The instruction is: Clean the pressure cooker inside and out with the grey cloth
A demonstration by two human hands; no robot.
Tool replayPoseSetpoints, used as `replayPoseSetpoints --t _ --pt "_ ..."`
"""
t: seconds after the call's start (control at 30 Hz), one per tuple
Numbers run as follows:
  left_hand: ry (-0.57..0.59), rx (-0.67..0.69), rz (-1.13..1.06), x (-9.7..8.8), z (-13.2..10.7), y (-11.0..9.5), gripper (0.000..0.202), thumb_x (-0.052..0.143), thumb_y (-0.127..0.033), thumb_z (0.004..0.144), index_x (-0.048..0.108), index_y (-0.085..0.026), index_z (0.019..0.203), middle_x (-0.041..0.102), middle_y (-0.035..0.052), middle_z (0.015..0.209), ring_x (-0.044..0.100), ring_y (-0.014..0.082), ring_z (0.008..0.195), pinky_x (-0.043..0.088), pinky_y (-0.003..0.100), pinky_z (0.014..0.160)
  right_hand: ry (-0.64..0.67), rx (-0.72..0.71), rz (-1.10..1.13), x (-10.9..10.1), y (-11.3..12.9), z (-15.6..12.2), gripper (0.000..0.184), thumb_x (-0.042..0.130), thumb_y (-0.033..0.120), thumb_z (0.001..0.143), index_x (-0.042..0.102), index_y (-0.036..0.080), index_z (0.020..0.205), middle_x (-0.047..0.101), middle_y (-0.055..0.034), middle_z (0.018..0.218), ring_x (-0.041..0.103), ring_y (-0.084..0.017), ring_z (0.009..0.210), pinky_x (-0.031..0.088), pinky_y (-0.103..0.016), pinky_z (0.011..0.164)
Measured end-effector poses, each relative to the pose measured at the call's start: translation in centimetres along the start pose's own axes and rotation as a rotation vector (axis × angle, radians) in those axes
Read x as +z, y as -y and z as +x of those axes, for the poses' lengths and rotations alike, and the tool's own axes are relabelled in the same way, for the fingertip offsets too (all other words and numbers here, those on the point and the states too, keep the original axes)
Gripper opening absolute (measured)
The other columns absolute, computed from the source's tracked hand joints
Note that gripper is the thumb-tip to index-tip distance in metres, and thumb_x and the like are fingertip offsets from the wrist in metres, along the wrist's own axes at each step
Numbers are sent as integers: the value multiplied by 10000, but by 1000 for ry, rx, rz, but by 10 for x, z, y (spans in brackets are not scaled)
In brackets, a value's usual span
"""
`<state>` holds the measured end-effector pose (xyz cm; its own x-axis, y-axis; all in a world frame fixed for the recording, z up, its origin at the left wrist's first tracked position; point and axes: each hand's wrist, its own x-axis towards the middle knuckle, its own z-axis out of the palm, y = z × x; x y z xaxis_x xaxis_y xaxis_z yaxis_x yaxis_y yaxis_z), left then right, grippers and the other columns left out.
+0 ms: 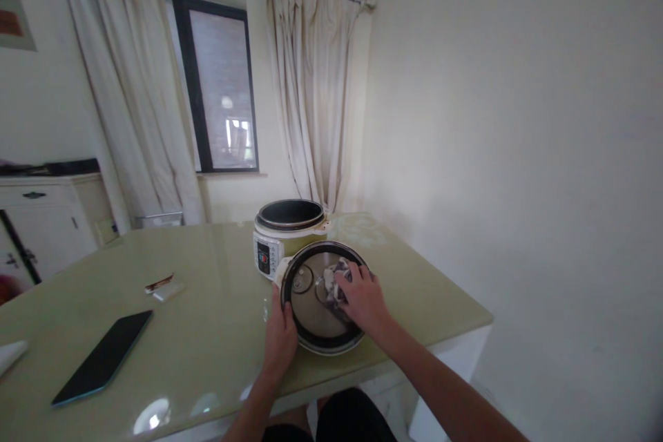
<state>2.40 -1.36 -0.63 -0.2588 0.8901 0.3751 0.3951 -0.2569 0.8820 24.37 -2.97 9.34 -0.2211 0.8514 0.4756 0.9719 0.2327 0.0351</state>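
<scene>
Holding lid [313, 318], fingers [365, 276] on cloth [334, 280], dark-lined cooker [287, 237] open behind

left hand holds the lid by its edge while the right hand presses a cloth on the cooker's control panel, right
Not quite: the head view shows the right hand pressing the cloth on the lid's inner face, not the cooker's control panel. The left hand does hold the lid by its edge.

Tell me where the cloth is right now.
In the head view, the crumpled cloth is in the lower middle, in the right hand, against the inner face of the round lid, in front of the cooker.
</scene>
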Motion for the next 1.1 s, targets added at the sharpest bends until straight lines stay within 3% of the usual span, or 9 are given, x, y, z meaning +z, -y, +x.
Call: replayPoseSetpoints --t 0.13,0.23,0.43,0.53,0.67,0.77,0.9,1.0,1.1 --pt "10 6 16 -2 -1 0 718 357 -453 1056 272 -151 1701 402 140 1720 374 285 1603 332 487 1313 -155 11 -30 0 11 50 512 751 221 902 650 311 1396 502 -156 1559 518 -374 1236 469 -568 1018" --pt "16 4 35 -4 -1 -3 714 351 -453 1059 283 -142 1698 417 147 1711 390 292 1594 344 490 1306 -162 -48 20 1 36 78 518 736 283 931 619 290 1435 502 -179 1538 525 -374 1227 477 -549 1000" --pt "43 -21 52 -6 -3 -4 724 277 -493 1082 234 -136 1712 500 173 1654 497 316 1525 462 508 1226 -100 -454 57 5 80 87 364 636 396 1016 643 302 1367 570 -138 1428 556 -317 1181 491 -474 970" --pt "51 -37 65 -5 -4 0 741 274 -496 1081 209 -124 1719 514 197 1637 499 341 1519 460 521 1225 -124 -548 -11 5 68 87 283 481 327 1097 680 312 1297 592 -120 1438 560 -299 1171 490 -482 970" --pt "-7 24 44 -2 -2 2 735 330 -468 1060 273 -108 1699 400 184 1710 360 331 1604 333 529 1312 -146 -358 -60 -4 31 87 307 458 233 1095 719 270 1252 601 -111 1453 556 -302 1198 481 -508 999" --pt "-3 13 28 0 -1 0 741 320 -485 1059 279 -111 1696 384 179 1719 353 329 1608 326 531 1315 -131 -186 -57 -15 7 79 297 591 188 1005 734 259 1255 633 -118 1402 592 -313 1135 514 -494 936" --pt "-1 -20 -2 -2 -1 -5 768 333 -545 1058 289 -118 1695 399 167 1717 366 316 1603 328 475 1316 13 23 35 -27 -13 57 473 829 187 773 757 266 1233 675 -137 1272 635 -289 948 545 -457 803" --pt "-17 -13 -22 -4 -3 -10 760 338 -544 1061 305 -116 1687 394 170 1721 367 313 1604 321 472 1320 221 -68 122 -26 -13 36 505 883 281 713 779 273 1207 694 -104 1171 656 -270 880 537 -432 792" --pt "-2 -23 -32 -6 -4 -13 731 324 -520 1072 307 -118 1683 382 168 1727 347 306 1614 307 489 1325 332 -226 218 -14 11 16 577 896 404 695 760 325 1250 699 -54 1128 681 -253 865 539 -384 795"
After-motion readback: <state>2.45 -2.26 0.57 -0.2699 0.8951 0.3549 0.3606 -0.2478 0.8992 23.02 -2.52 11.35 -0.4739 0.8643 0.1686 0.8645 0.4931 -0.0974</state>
